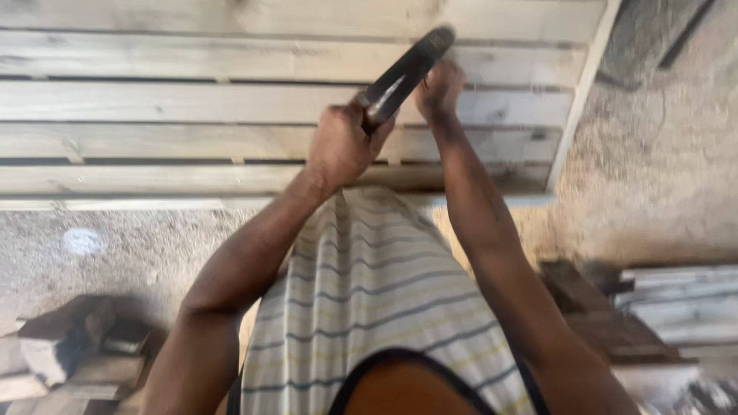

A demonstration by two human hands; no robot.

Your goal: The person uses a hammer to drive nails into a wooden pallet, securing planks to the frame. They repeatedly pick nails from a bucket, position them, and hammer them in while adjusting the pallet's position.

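left grip (pixel 342 146) clenched, right grip (pixel 440 91) pinching

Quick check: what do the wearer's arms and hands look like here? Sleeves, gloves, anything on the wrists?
Both arms are bare from the shoulder down: no sleeves, and no watch or bands show. The left hand and right hand are gloveless. The only clothing in view is a sleeveless top, pale with thin grey and yellowish horizontal stripes and a dark trim at the neckline. Motion blur hides finer detail.

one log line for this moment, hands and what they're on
left hand: gripping hammer handle, raised | right hand: fingers on slatted wood frame | frame lying on sawdust floor
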